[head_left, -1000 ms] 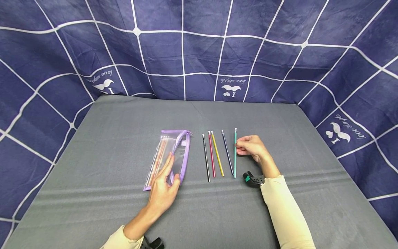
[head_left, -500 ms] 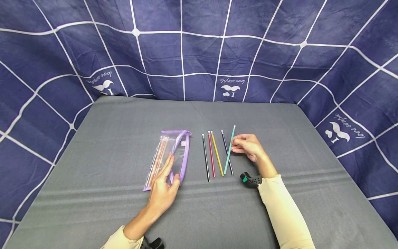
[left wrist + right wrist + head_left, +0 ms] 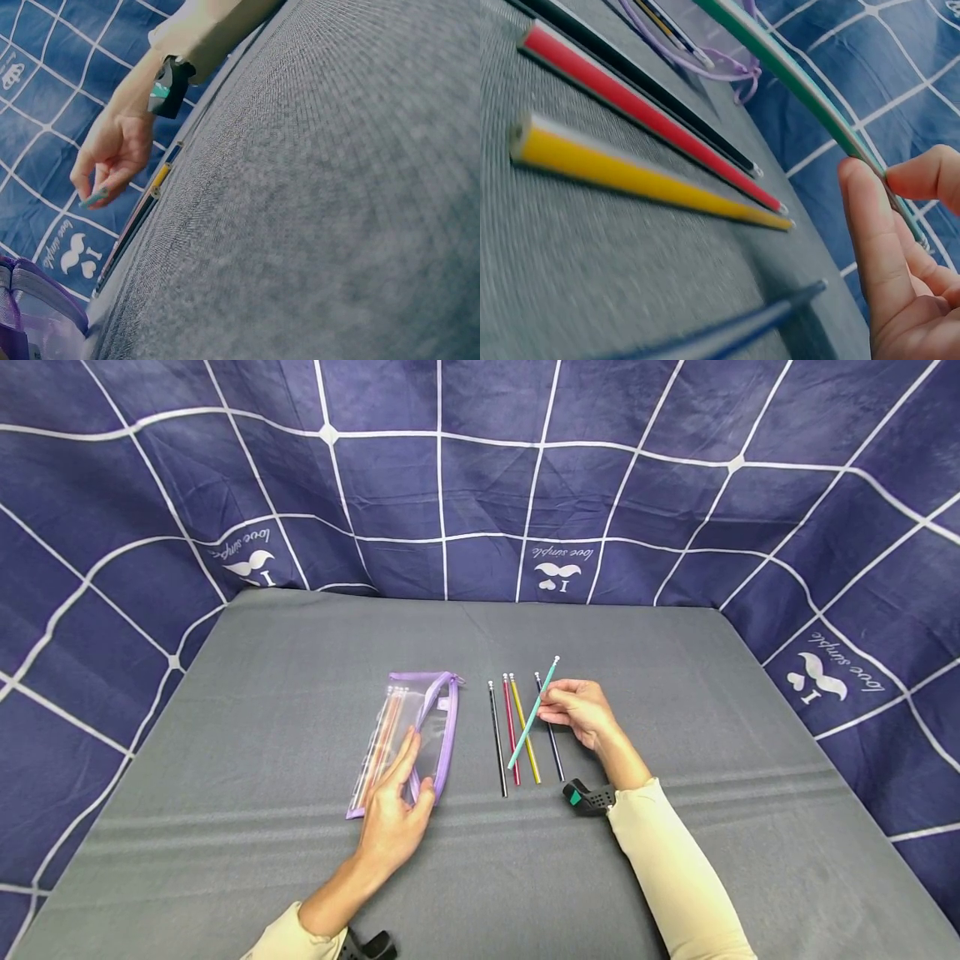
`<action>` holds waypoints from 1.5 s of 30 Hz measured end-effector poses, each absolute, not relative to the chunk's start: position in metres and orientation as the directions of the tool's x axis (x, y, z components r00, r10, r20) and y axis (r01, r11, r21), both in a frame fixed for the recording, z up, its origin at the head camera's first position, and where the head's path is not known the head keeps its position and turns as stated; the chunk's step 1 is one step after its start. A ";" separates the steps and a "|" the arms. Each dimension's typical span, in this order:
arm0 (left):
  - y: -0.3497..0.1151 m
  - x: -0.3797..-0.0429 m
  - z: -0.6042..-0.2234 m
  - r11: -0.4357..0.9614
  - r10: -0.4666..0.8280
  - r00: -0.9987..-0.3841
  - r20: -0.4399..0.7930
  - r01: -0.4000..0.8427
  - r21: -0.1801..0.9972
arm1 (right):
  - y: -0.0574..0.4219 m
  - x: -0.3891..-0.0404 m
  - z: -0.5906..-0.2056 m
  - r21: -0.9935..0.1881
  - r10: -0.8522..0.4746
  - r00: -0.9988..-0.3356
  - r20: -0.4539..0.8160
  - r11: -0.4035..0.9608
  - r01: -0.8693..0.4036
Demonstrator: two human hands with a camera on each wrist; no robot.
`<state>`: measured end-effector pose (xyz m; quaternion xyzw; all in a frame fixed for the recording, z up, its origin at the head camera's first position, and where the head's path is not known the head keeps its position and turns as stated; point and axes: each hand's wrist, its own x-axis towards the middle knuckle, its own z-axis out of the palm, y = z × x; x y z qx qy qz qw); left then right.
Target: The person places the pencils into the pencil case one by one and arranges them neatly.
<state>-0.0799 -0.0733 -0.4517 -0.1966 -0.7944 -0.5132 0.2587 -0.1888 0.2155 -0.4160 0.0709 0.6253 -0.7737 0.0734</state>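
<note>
My right hand (image 3: 581,708) pinches a teal pencil (image 3: 531,720) between thumb and fingers. The pencil slants above the table, its lower end over the red pencil (image 3: 510,714) and yellow pencil (image 3: 532,762). In the right wrist view the teal pencil (image 3: 810,94) is clear of the cloth. My left hand (image 3: 393,827) rests with extended fingers on a clear pencil pouch (image 3: 451,735) with purple edging, its zip side gaping. Several pencils (image 3: 387,727) lie inside along its left side. A black pencil (image 3: 498,743) and a dark blue pencil (image 3: 557,758) lie alongside the others.
Grey cloth (image 3: 300,643) covers the table. Behind and at both sides hangs a navy curtain (image 3: 487,485) with white lines. A black band (image 3: 588,797) sits on the right wrist.
My right hand has lifted the teal pencil from the right end of the row and carried it left, tilting it over the other pencils. The left hand has stayed on the pouch.
</note>
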 end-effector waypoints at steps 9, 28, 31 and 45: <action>-0.073 -0.080 -0.451 0.397 0.047 -0.790 0.611 0.576 0.714 | 0.195 -0.190 -0.416 -0.951 -0.041 -0.983 -0.177 -0.251 0.182; -0.072 -0.081 -0.452 0.388 0.057 -0.778 0.625 0.594 0.704 | 0.150 -0.196 -0.415 -0.936 -0.052 -0.984 -0.171 -0.305 0.178; -0.072 -0.081 -0.453 0.388 0.055 -0.780 0.623 0.592 0.707 | 0.141 -0.195 -0.415 -0.940 -0.061 -0.984 -0.170 -0.290 0.181; -0.073 -0.081 -0.451 0.396 0.055 -0.791 0.609 0.577 0.714 | 0.101 -0.183 -0.423 -0.947 -0.153 -0.970 -0.186 -0.235 0.219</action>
